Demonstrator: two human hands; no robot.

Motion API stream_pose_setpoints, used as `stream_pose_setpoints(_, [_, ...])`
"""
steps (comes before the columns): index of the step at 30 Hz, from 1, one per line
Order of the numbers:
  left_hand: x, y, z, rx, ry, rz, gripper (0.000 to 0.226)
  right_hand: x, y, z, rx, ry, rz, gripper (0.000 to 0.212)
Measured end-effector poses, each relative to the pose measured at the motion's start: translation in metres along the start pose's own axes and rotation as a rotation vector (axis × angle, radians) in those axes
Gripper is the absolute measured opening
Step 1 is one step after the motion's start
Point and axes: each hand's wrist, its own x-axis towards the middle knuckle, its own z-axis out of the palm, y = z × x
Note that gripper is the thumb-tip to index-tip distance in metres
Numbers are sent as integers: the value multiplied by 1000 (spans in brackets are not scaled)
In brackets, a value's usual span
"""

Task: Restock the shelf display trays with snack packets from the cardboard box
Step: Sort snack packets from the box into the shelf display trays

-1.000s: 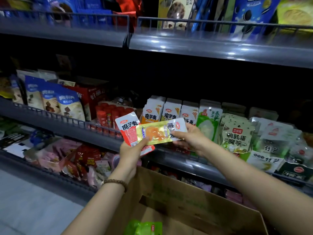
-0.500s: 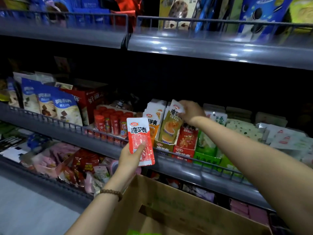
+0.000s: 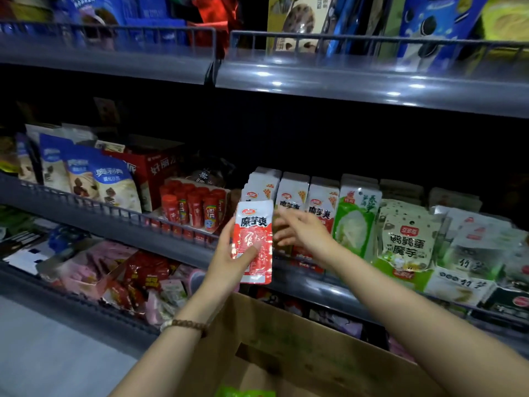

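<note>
My left hand (image 3: 229,257) holds a red and white snack packet (image 3: 254,242) upright in front of the middle shelf. Just to its right, my right hand (image 3: 300,229) is empty with fingers spread, close to the packet's edge and in front of the display trays of white packets (image 3: 293,193). The open cardboard box (image 3: 289,351) sits below my arms, with a green packet (image 3: 246,392) showing at its bottom edge.
Green and speckled packets (image 3: 406,236) fill trays to the right. Red tubes (image 3: 194,207) and blue-white bags (image 3: 111,184) stand to the left behind a wire rail (image 3: 114,209). A lower shelf holds pink and red packets (image 3: 120,279). An upper shelf (image 3: 343,81) overhangs.
My right hand has let go of the yellow packet in the display tray and drawn back toward the red packet. My left hand has raised the red packet slightly.
</note>
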Motion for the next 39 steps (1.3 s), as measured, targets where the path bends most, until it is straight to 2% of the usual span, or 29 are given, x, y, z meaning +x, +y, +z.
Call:
stream_pose_setpoints(2, [-4,4,10,49,-75,1,51,-17,7,0,147,-74,57,23])
stream_pose_setpoints(6, [-14,15,26,217,-227,-67,48,-36,10,-8,322,-52,84,10])
stream_pose_setpoints(8, [-17,18,30,334,-334,-94,46,-45,7,-14,349,-70,104,11])
stream_pose_setpoints(10, [-18,20,34,278,-389,-102,36,-51,5,-20,321,-79,114,19])
stream_pose_setpoints(13, [-19,27,38,-5,-338,-264,23,-58,-1,-30,59,27,42,37])
stream_pose_setpoints(15, [-18,24,37,5,-309,-271,20,-60,-5,-40,-61,73,-18,54])
stream_pose_setpoints(17, [-16,20,37,55,-328,-231,23,-62,-8,-48,19,-2,-17,63])
stream_pose_setpoints(21, [-13,15,45,42,-315,-176,27,-67,-16,-59,60,-79,28,55])
stream_pose_setpoints(24, [-8,8,51,24,-225,-123,21,-59,-26,-70,-14,71,-33,54])
stream_pose_setpoints(27, [-5,-5,44,40,-123,-125,17,-29,-35,-88,15,385,-160,51])
stream_pose_setpoints(29, [-5,-18,37,82,-106,-142,24,3,-34,-102,-92,562,-173,49])
stream_pose_setpoints(31, [-8,-32,32,137,-110,-152,25,29,-27,-111,-370,615,-120,48])
stream_pose_setpoints(33, [-12,-41,27,149,-112,-151,21,42,-17,-109,-561,573,-108,49])
stream_pose_setpoints(39, [-18,-69,15,226,-201,-173,20,53,20,-92,-848,391,-234,55])
